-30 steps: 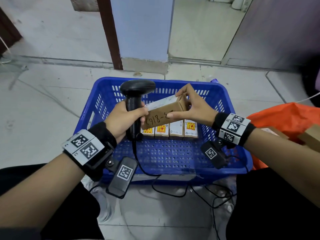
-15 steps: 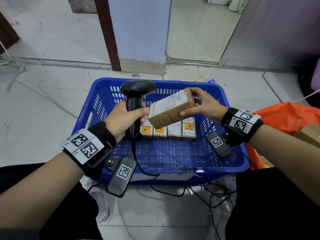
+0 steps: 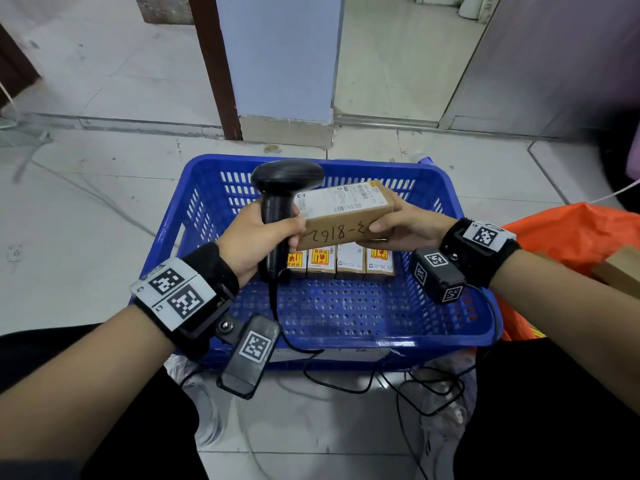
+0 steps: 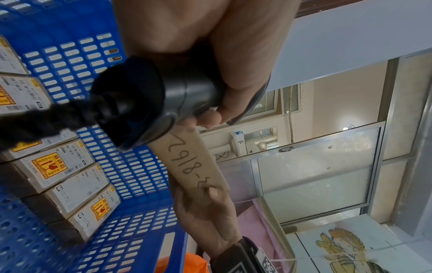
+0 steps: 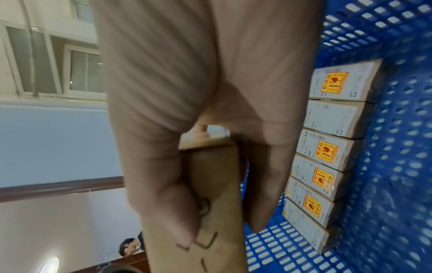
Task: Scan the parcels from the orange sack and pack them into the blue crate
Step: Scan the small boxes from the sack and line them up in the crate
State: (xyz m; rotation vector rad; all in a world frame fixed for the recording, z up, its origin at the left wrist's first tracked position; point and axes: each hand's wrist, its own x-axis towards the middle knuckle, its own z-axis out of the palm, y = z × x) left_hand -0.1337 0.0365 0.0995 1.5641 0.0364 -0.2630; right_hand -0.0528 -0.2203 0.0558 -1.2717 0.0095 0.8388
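While left hand [image 3: 258,233] grips scanner [image 3: 282,195], right hand [image 3: 403,225] pinches parcel [image 3: 341,216], hiding its end.

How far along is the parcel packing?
Partly done. A row of parcels already sits in the crate. In hand: the right hand holds a box label-up beside the scanner gripped by the left hand. Left: packing it, and more in the sack.
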